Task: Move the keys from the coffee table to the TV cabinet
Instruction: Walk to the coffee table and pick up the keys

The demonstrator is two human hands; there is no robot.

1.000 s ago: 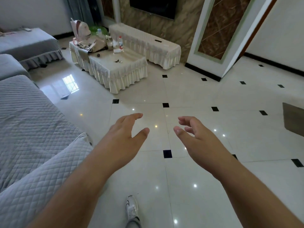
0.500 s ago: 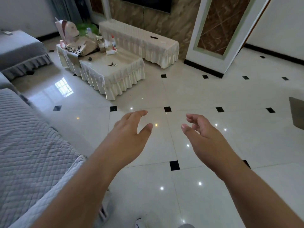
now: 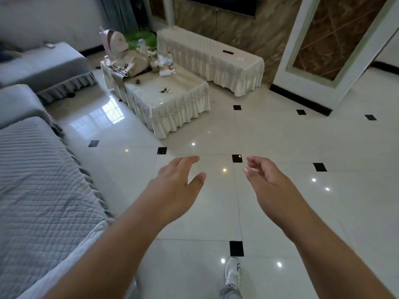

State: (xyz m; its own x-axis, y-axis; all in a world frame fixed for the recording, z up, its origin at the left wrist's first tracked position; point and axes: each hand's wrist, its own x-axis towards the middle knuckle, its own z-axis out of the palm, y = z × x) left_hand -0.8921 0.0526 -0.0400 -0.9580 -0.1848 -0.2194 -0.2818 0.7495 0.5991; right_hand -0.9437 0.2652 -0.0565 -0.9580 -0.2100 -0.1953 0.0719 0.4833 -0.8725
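Observation:
The keys (image 3: 165,90), a small dark bunch with a white tag, lie on the near part of the coffee table (image 3: 183,104), which wears a cream frilled cloth. Behind it, along the marble wall under the TV, runs the long TV cabinet (image 3: 216,61) in the same cream cover. My left hand (image 3: 172,190) and my right hand (image 3: 272,188) are held out over the floor, well short of the table. Both are empty, fingers loosely spread and curled.
Bags, bottles and clutter (image 3: 133,59) fill the table's far end. A small dark object (image 3: 228,52) and a white one (image 3: 240,59) rest on the cabinet. Grey quilted sofas (image 3: 43,190) line the left side. Glossy white tiled floor (image 3: 280,137) stretches ahead. My shoe (image 3: 232,271) is below.
The view has advanced across the floor, so the coffee table and cabinet look nearer. Both hands stay open and held out in front. A foot has swung forward.

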